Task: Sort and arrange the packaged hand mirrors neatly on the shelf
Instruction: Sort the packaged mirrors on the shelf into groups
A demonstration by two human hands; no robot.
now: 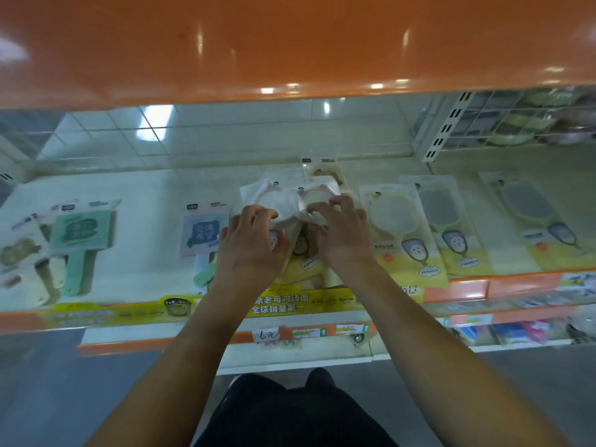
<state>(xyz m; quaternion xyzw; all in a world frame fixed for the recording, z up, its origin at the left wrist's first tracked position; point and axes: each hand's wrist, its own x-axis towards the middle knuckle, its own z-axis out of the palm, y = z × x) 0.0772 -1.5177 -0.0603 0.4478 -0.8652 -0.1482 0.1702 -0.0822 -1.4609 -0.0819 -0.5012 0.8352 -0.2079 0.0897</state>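
Both hands rest on a stack of packaged hand mirrors (290,195) at the middle of the white shelf (151,188). My left hand (251,240) grips the stack's left side, thumb on top. My right hand (342,233) holds the right side, fingers curled over the top packet. The lower half of the stack is hidden under my hands. Two cream mirror packets (400,230) (451,227) lie to the right, and another (538,217) farther right. A blue-carded mirror (203,233) and green ones (80,240) lie to the left.
An orange shelf (290,43) overhangs closely above. The shelf's front edge carries a yellow label strip (283,304) and price tags. A white perforated upright (448,127) stands at the back right. Lower shelves with small goods (516,330) sit below right.
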